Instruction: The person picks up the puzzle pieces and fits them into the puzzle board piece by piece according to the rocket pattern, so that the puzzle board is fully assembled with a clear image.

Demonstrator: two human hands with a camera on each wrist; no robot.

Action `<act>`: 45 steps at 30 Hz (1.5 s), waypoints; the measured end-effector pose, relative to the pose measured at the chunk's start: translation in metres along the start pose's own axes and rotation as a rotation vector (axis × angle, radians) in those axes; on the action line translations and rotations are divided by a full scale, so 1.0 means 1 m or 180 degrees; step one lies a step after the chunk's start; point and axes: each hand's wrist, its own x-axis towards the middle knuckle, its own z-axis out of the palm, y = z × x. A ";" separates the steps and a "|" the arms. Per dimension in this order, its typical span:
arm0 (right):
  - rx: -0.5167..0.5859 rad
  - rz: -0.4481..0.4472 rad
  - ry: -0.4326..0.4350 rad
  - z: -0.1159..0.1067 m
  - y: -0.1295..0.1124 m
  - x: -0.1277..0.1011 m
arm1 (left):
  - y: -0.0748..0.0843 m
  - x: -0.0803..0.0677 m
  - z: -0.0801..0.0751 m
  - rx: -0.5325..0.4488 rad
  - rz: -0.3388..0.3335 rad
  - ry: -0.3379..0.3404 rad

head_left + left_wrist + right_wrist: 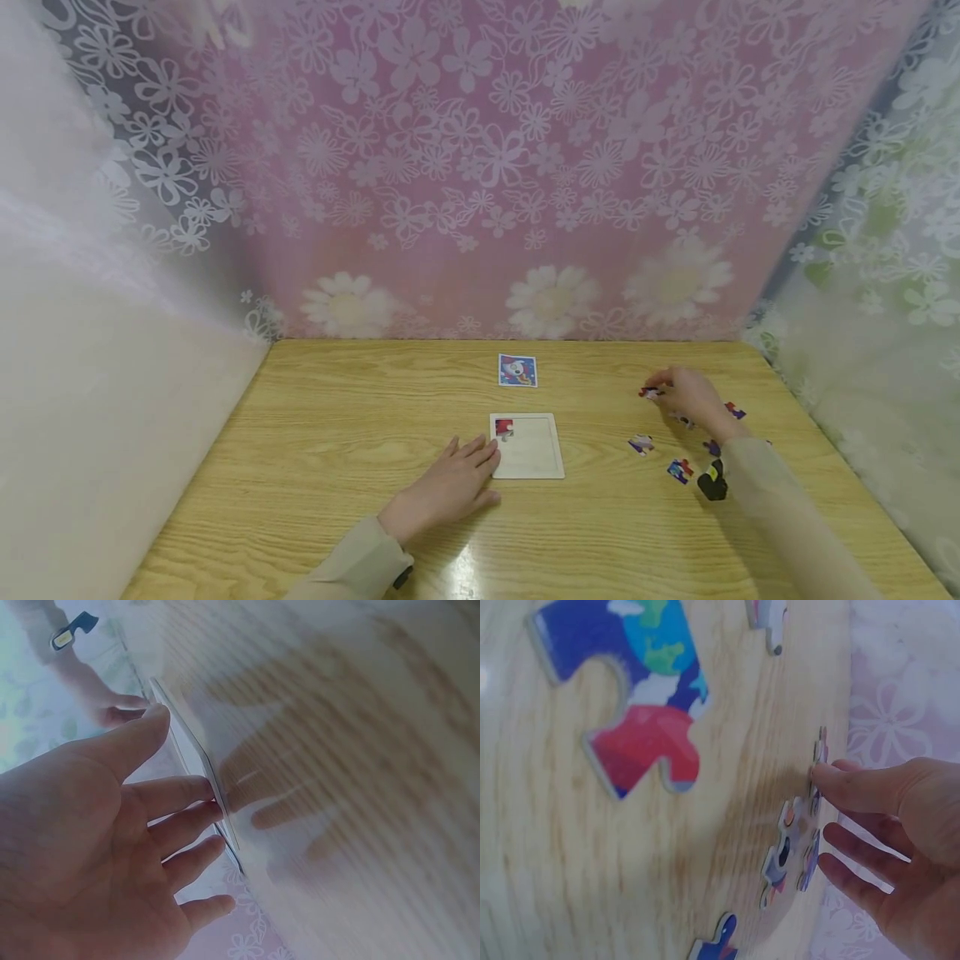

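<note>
My right hand pinches a red and white puzzle piece between thumb and forefinger at the table's right side. In the right wrist view, this puzzle piece is seen nearly edge-on, low over the wood. My left hand lies with straight, spread fingers along the left edge of a white puzzle tray. A red puzzle piece sits in the tray's upper left corner. Under the right hand is another puzzle piece, showing a black oval.
Several loose pieces surround the right hand, among them a pale piece, a blue-and-red piece and a farther piece. A square picture card lies behind the tray. Flowered curtains border the wooden table.
</note>
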 end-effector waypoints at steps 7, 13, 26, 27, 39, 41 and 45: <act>-0.0226 -0.0130 0.0033 0.003 0.001 0.002 | 0.000 0.000 0.002 0.0053 -0.0008 0.0023; -0.0262 -0.0209 0.0120 0.005 0.005 0.004 | 0.001 0.000 0.002 0.0066 -0.0016 0.0037; 0.0182 -0.0006 0.0317 0.004 0.006 -0.001 | -0.001 0.001 0.004 0.0109 0.0037 0.0113; 0.0228 0.0012 0.0352 0.003 0.005 -0.002 | -0.002 0.002 0.004 0.0118 0.0034 0.0116; 0.0744 -0.0076 0.0625 -0.008 -0.016 -0.005 | -0.002 0.003 0.007 0.0097 -0.0045 0.0060; 0.0813 -0.0086 0.0625 -0.009 -0.019 -0.005 | -0.002 0.003 0.007 0.0092 -0.0043 0.0058; 0.0902 -0.0054 0.0575 -0.010 -0.026 -0.004 | -0.001 0.002 0.006 0.0088 -0.0040 0.0049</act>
